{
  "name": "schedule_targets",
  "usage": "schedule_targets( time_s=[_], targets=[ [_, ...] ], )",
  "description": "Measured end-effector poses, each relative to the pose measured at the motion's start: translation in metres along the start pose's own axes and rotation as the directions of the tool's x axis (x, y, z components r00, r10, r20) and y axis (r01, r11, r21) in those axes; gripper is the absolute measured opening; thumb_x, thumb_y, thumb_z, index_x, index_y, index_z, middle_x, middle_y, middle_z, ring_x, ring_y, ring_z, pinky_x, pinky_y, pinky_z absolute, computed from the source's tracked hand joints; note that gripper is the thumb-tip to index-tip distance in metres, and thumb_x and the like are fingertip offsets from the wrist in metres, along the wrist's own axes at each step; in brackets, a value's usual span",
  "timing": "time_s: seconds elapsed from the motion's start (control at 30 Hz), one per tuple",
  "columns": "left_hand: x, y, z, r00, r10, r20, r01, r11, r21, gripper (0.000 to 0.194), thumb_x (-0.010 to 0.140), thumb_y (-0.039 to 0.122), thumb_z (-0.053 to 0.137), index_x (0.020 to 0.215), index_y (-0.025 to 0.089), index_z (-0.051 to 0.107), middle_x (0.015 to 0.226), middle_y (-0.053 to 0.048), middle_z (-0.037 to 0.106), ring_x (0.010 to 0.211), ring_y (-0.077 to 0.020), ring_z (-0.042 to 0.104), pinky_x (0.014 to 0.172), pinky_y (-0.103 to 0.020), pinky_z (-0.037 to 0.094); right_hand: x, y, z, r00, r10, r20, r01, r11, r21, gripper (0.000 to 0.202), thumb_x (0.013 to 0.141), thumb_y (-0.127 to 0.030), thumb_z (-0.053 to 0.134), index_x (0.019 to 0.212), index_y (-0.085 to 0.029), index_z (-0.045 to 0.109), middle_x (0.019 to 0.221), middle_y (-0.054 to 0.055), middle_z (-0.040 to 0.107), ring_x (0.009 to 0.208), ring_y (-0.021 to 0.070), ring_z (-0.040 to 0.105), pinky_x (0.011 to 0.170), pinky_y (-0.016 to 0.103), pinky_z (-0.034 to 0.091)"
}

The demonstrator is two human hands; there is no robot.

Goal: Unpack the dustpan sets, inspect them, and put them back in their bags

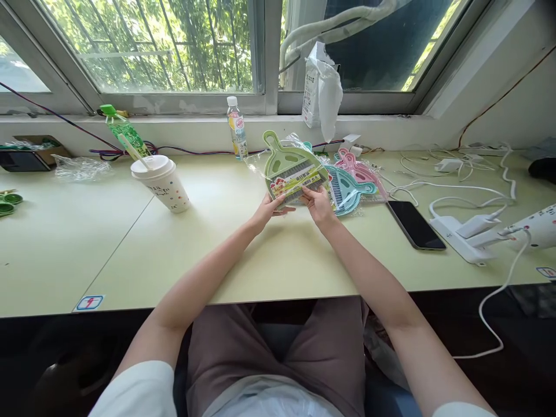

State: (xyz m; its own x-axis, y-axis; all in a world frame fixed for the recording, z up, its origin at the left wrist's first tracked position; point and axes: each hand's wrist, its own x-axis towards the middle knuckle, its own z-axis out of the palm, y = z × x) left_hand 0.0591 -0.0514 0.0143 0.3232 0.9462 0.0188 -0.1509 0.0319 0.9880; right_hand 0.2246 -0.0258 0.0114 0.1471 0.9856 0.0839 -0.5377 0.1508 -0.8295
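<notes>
Both my hands hold a green mini dustpan and brush set [286, 162] in clear plastic wrap, tilted up above the table with its printed label facing me. My left hand [270, 212] grips its lower left edge, fingers partly beneath it. At the lower right edge, my right hand [318, 205] pinches the pack between thumb and fingers. Just behind and to the right lie a blue dustpan set [350, 188] and a pink dustpan set [354, 165], also wrapped in plastic. The green pack hides part of the blue one.
A paper cup with straw [163, 184] and a green-capped bottle [125, 130] stand left; a small bottle [237, 130] stands behind. Right are a phone [416, 225], a power strip [461, 240] and tangled white cables. Green scissors [9, 201] lie far left on the pale table [208, 249].
</notes>
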Motion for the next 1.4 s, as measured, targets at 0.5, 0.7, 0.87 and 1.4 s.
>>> schedule_targets(
  time_s=[0.5,0.7,0.87,1.4],
  targets=[
    [-0.002,-0.007,-0.001,0.975,-0.029,0.218,0.011,0.997,0.081,0.076,0.078,0.069,0.063,0.136,0.022,0.048,0.113,-0.018,0.073,0.092,-0.0323,0.073,0.091,-0.051,0.050,0.001,0.007,0.001,0.974,0.044,-0.222,-0.019,0.994,0.112,0.033,0.072,-0.007,0.075,0.069,-0.023,0.045,0.073,-0.003,0.068,0.082,0.0146,0.072,0.076,0.027,0.063],
    [0.002,-0.003,-0.009,0.999,0.002,0.054,-0.006,0.997,0.072,0.073,0.080,0.079,0.049,0.130,0.026,0.047,0.125,-0.015,0.068,0.105,-0.0304,0.070,0.093,-0.049,0.050,0.005,0.006,-0.001,0.976,0.070,-0.207,-0.047,0.992,0.113,0.033,0.071,-0.008,0.076,0.071,-0.022,0.047,0.076,-0.003,0.071,0.083,0.0149,0.072,0.075,0.029,0.064],
    [0.007,-0.004,-0.012,0.993,0.090,-0.072,-0.093,0.995,-0.037,0.071,0.076,0.063,0.069,0.133,0.029,0.043,0.142,-0.013,0.056,0.119,-0.0313,0.063,0.090,-0.048,0.054,0.000,0.007,0.005,0.981,0.097,-0.170,-0.073,0.987,0.142,0.027,0.072,-0.004,0.070,0.074,-0.022,0.051,0.075,-0.004,0.070,0.077,0.0123,0.071,0.066,0.023,0.063],
    [0.012,-0.015,-0.009,0.996,0.082,-0.016,-0.083,0.991,-0.103,0.074,0.075,0.062,0.070,0.135,0.030,0.042,0.132,-0.012,0.063,0.118,-0.0284,0.063,0.101,-0.050,0.047,0.000,0.006,0.005,0.974,0.056,-0.220,-0.027,0.991,0.133,0.028,0.071,-0.008,0.071,0.075,-0.024,0.049,0.076,-0.004,0.071,0.085,0.0139,0.072,0.079,0.028,0.062]
  ],
)
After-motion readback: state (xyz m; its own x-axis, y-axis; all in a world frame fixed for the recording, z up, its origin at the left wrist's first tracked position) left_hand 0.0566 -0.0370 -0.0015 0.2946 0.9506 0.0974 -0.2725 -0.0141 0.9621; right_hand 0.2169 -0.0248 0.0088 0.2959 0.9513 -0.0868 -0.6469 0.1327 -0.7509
